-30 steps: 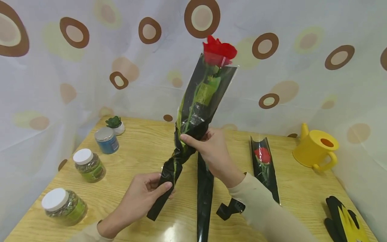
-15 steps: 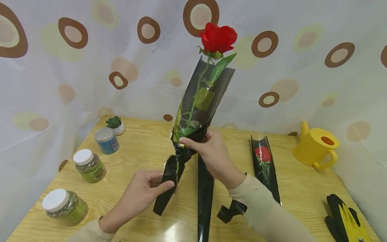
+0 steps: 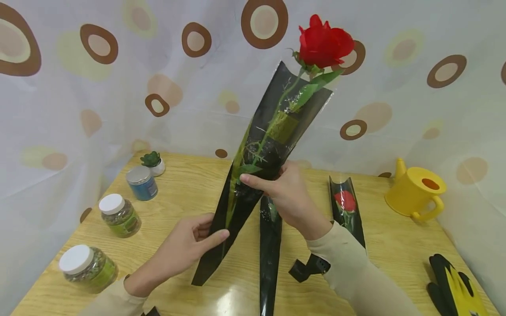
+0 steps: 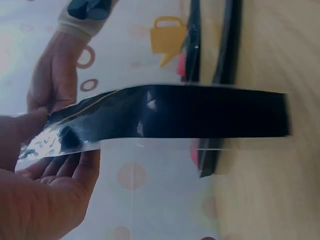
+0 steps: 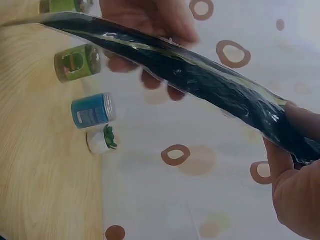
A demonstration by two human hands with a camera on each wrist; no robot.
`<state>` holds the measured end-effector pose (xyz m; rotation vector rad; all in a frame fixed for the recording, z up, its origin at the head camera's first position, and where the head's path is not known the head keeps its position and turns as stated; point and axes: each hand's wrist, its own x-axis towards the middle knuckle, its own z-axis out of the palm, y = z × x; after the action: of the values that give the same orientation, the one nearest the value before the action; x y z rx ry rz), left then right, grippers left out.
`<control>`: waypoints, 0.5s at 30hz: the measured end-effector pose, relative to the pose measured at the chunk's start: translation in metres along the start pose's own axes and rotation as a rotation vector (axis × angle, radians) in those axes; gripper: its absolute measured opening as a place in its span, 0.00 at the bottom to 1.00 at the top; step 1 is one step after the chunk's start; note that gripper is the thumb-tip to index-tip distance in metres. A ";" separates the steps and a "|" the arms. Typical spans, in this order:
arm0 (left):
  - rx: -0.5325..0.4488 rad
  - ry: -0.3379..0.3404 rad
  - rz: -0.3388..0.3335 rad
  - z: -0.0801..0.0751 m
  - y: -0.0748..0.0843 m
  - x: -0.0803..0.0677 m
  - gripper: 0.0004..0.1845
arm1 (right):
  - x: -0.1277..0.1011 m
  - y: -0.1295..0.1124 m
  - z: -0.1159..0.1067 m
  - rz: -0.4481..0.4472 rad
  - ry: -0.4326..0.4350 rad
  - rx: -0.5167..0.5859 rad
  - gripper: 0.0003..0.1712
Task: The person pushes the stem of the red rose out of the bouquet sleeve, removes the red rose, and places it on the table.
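Hidden: rose stem (image 3: 272,127) blurs inside black sleeve (image 3: 253,175).
Count: three sleeves, three jars.
Hands: left hand (image 3: 186,245) and right hand (image 3: 286,195) both grip the sleeve.

A red rose (image 3: 325,44) with a green stem was seen in a glossy black sleeve (image 3: 258,166). At two o'clock from it, a plain yellow watering can (image 3: 417,193) was noted. White curtains (image 3: 118,101) were patterned with brown rings and pale yellow-green and tan spots. A light wood-grain table (image 3: 182,193) was shown. At nine o'clock, a blue jar (image 3: 141,183) with a silver lid and two greenish jars (image 3: 118,215) with white lids were seen. Black and yellow gloves (image 3: 454,289) were visible at four o'clock.
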<state>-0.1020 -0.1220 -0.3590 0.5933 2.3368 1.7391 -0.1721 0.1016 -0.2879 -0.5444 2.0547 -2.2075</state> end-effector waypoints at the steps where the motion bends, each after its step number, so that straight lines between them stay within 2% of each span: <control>1: 0.001 0.026 0.015 0.000 0.003 0.002 0.14 | -0.001 0.001 0.001 0.000 -0.004 -0.006 0.14; 3: 0.021 0.071 0.047 0.000 0.005 0.004 0.13 | -0.002 0.002 0.003 -0.006 -0.004 -0.014 0.15; 8: 0.069 0.111 0.085 0.004 0.004 0.005 0.28 | -0.003 0.002 0.004 0.008 -0.011 -0.043 0.17; 11: 0.105 0.108 0.093 0.005 0.002 0.004 0.30 | 0.000 -0.006 -0.002 -0.033 -0.001 0.031 0.24; 15: 0.145 0.068 0.074 0.005 -0.001 0.003 0.31 | 0.007 -0.022 -0.015 -0.133 0.081 0.149 0.33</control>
<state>-0.1031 -0.1165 -0.3617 0.6612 2.5357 1.6547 -0.1796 0.1163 -0.2659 -0.6036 1.9204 -2.4722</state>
